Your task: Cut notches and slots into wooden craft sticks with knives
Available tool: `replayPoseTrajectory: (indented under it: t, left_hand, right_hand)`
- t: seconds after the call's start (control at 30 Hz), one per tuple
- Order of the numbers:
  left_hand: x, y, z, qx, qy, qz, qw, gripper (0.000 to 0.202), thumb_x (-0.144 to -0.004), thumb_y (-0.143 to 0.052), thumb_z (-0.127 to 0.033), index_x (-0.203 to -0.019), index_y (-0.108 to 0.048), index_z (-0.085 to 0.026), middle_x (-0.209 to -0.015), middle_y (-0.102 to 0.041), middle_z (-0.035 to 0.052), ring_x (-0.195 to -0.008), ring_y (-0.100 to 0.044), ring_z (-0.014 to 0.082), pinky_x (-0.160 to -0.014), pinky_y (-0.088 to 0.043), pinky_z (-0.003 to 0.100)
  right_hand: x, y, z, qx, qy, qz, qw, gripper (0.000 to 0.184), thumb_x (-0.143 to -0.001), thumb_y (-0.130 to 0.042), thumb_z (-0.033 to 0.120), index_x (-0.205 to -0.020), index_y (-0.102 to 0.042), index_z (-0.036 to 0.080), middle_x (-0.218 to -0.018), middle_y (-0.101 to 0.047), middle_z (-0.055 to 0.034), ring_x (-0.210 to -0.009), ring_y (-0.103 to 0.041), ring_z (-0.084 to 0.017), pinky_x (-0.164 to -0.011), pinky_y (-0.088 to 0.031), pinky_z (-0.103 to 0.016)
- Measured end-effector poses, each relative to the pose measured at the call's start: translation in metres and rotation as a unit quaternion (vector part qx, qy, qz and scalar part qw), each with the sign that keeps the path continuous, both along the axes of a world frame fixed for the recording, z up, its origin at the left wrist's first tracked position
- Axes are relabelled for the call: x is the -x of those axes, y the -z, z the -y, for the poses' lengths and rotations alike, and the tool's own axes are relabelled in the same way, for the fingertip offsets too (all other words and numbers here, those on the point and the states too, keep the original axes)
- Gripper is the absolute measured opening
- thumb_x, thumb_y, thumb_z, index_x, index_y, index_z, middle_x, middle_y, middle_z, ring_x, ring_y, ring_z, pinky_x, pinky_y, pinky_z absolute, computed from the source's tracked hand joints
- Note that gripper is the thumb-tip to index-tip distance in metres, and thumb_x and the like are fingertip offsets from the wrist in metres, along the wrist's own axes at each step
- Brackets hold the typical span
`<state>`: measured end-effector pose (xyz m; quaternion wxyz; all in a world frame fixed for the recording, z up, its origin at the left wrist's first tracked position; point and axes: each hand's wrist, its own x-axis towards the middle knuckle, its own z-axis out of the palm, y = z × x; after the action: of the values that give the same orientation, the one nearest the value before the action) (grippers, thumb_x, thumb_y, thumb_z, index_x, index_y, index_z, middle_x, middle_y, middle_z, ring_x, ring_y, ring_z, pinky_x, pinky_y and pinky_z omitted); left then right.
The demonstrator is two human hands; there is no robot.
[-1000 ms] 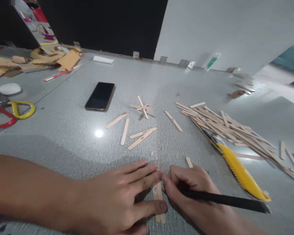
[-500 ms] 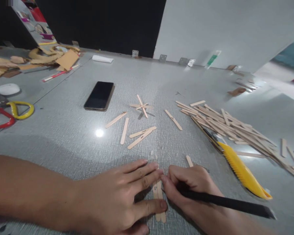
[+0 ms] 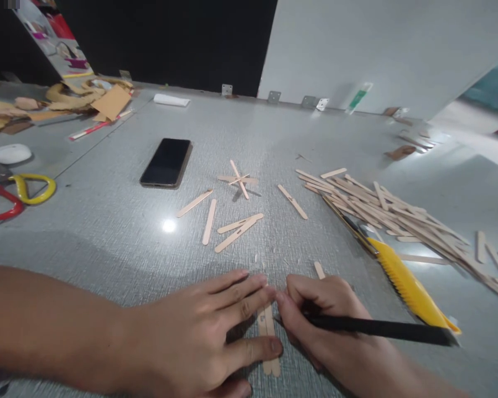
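Two craft sticks (image 3: 267, 326) lie side by side on the grey table, with small dark marks on the left one. My left hand (image 3: 216, 326) rests flat across them, fingers spread, hiding their upper ends. In a writing grip, my right hand (image 3: 327, 315) holds a slim black pen-like tool (image 3: 382, 327), its fine point at the right edge of the sticks. Partly behind that hand another stick (image 3: 319, 270) shows. Farther off are a pair of notched sticks (image 3: 240, 232), single sticks (image 3: 292, 202) and a star-shaped assembly of crossed sticks (image 3: 239, 179).
To the right lie a heap of craft sticks (image 3: 382, 213) and a yellow-handled cutter (image 3: 410, 287). A phone (image 3: 166, 162), scissors (image 3: 33, 188), a white mouse (image 3: 12, 153) and cardboard scraps (image 3: 112, 102) are on the left. Dark and white panels (image 3: 336, 50) rise behind the table.
The black tool's rear end has swung slightly upward and left in the picture, and my right hand has tilted a little. My left hand keeps its place on the sticks.
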<state>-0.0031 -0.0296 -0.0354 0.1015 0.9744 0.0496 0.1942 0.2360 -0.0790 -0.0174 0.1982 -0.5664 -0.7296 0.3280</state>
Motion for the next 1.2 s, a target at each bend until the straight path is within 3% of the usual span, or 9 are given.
replayPoseTrajectory:
  t: [0.37,1.2]
  left_hand:
    - [0.0,0.002,0.002,0.0,-0.002,0.007,1.0,0.044,-0.102,-0.058,-0.035,-0.142,-0.063,-0.016,-0.144,-0.062,0.023,-0.145,-0.052,0.0368,-0.123,-0.041,0.052]
    - [0.0,0.001,0.001,-0.002,-0.004,0.006,1.0,0.044,-0.101,-0.058,-0.035,-0.141,-0.062,-0.016,-0.145,-0.061,0.0241,-0.145,-0.051,0.0372,-0.123,-0.041,0.052]
  right_hand:
    - [0.002,0.002,0.0,-0.048,-0.007,0.018,0.999,0.048,-0.107,-0.049,0.031,-0.066,-0.026,0.024,-0.058,-0.02,0.0103,-0.05,-0.022,-0.01,-0.048,-0.024,-0.027]
    - [0.007,-0.008,-0.001,-0.005,-0.011,-0.018,1.0,0.042,-0.104,-0.046,0.024,-0.066,-0.029,0.025,-0.059,-0.024,0.009,-0.051,-0.025,-0.011,-0.047,-0.025,-0.028]
